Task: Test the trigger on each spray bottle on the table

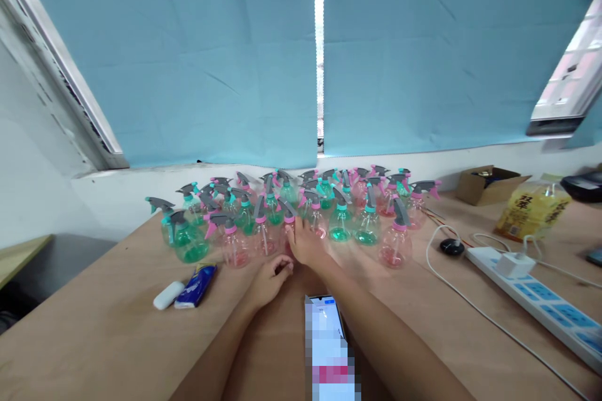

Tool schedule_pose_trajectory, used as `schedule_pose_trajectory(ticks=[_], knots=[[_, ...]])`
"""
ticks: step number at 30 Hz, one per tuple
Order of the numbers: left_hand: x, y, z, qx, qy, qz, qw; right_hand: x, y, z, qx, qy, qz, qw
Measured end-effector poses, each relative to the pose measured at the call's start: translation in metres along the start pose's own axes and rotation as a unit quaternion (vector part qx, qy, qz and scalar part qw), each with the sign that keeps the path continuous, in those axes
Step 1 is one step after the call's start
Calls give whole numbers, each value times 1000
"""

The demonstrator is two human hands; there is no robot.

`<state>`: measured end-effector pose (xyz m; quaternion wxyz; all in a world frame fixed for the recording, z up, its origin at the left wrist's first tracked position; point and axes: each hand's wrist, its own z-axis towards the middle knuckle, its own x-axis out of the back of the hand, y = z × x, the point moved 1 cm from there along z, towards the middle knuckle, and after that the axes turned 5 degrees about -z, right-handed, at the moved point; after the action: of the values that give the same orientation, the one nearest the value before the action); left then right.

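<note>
Several clear spray bottles stand in a cluster on the wooden table, with pink or teal collars and grey trigger heads. My right hand (305,243) is closed around a pink spray bottle (290,227) in the front middle of the cluster, covering much of its body. Just left of it, my left hand (271,279) rests near the tabletop with fingers curled in, and nothing shows in them. Close by are another pink spray bottle (266,239) and a green spray bottle (339,230). A phone (327,332), partly blurred out, lies between my forearms.
On the left lie a white case (168,295) and a blue packet (196,286). To the right are a power strip (540,304) with cables, a black mouse-like object (452,247), a yellow bag (531,212) and a cardboard box (489,187). Blue blinds (211,62) hang behind.
</note>
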<state>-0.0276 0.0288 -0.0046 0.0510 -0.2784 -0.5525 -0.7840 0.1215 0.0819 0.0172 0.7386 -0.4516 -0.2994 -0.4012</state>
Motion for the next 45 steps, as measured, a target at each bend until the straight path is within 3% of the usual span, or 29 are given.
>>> schedule_pose_trajectory(ticks=[6,12,19,25,28,32,45], knots=[[0,-1,0,-9,-5,-2,1000,-6,-5,5,-57,-30,36,997],[0,-3,0,-1,-5,-13,1000,6,-5,3,-38,-104,114,987],[0,-4,-1,3,-6,-24,1000,47,-5,-15,4,3,42,999],[1,1,-2,9,-8,-9,1000,91,9,14,27,139,-4,990],[1,1,-3,4,-5,-12,1000,95,17,34,30,141,-78,986],[2,-2,-3,3,-6,-12,1000,87,22,48,37,99,-142,984],[0,-4,-2,10,-3,-17,1000,86,23,50,48,144,-107,983]])
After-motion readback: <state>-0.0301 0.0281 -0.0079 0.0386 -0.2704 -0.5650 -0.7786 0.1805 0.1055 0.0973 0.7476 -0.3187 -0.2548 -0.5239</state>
